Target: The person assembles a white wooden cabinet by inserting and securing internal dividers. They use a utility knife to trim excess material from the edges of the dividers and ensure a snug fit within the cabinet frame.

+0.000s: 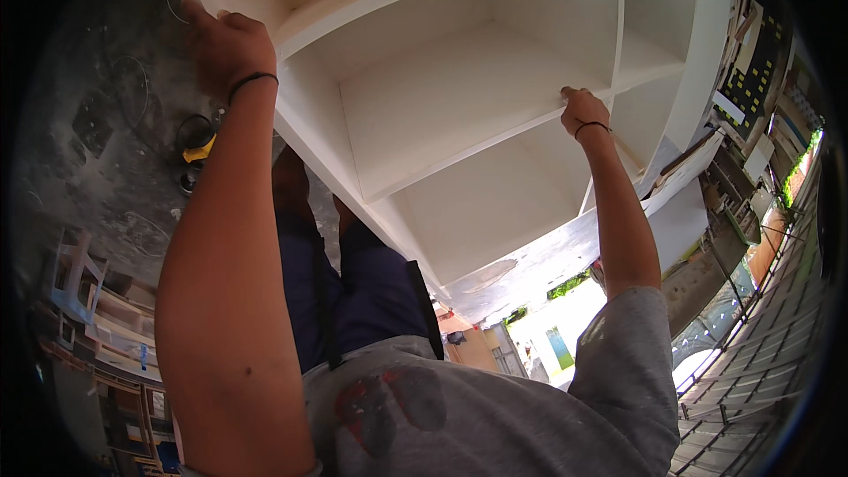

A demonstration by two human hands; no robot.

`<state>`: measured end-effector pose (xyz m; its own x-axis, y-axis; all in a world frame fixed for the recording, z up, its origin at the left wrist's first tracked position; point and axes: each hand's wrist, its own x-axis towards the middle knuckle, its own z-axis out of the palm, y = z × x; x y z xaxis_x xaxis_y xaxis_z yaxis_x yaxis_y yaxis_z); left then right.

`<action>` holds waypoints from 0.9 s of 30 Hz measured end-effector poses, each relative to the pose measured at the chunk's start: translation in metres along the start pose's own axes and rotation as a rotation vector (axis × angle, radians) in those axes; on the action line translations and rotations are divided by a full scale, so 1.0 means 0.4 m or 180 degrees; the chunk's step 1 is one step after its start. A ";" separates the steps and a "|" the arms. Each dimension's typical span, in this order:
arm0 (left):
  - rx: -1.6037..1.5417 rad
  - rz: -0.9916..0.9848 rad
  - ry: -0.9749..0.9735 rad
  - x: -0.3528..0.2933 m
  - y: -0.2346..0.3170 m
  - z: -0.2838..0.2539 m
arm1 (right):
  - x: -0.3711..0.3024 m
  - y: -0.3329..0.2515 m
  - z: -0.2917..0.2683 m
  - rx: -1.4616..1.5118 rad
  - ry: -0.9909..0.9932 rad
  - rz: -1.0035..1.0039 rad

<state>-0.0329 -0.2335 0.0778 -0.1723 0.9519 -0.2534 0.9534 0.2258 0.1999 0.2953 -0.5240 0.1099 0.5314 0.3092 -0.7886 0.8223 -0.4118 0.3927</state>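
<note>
A large white shelving unit (459,97) with several open compartments fills the upper middle of the view, tilted in the picture. At its left side panel, my left hand (231,42) is closed on the outer edge, its fingers curled and partly in shadow. Farther right, my right hand (585,108) grips the front edge of a shelf where it meets an upright divider. Both wrists carry a thin dark band. Whether anything small lies under the fingers of either hand is hidden.
A yellow and black tool (199,148) lies on the stained dark floor (106,124) at left. Wooden frames (75,278) stand at the lower left. Boards and offcuts (751,141) are stacked along the right, near a metal grille (760,371).
</note>
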 end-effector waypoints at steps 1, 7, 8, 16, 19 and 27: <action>-0.0003 -0.0012 -0.0014 0.001 0.002 0.000 | -0.014 -0.010 0.009 -0.0001 0.0131 -0.0120; -0.0001 0.0078 0.0121 0.000 -0.017 0.025 | -0.317 -0.485 0.155 0.0756 0.0298 -0.1324; 0.0009 0.0112 0.0180 0.009 -0.019 0.031 | -0.362 -0.543 0.145 0.0961 0.0069 -0.1342; -0.0142 0.0119 0.0019 0.005 -0.009 0.018 | -0.188 -0.191 0.107 0.0824 0.1130 -0.0125; -0.0219 0.0120 -0.0075 0.001 0.003 0.018 | -0.198 -0.191 0.184 0.0476 0.1523 -0.0277; -0.0575 0.0314 0.0259 0.016 -0.037 0.045 | -0.479 -0.612 0.185 0.1970 0.0127 -0.1330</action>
<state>-0.0438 -0.2347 0.0561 -0.1066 0.9831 -0.1486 0.9081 0.1571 0.3880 -0.0228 -0.5460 0.1299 0.2164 0.5717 -0.7914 0.6989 -0.6567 -0.2833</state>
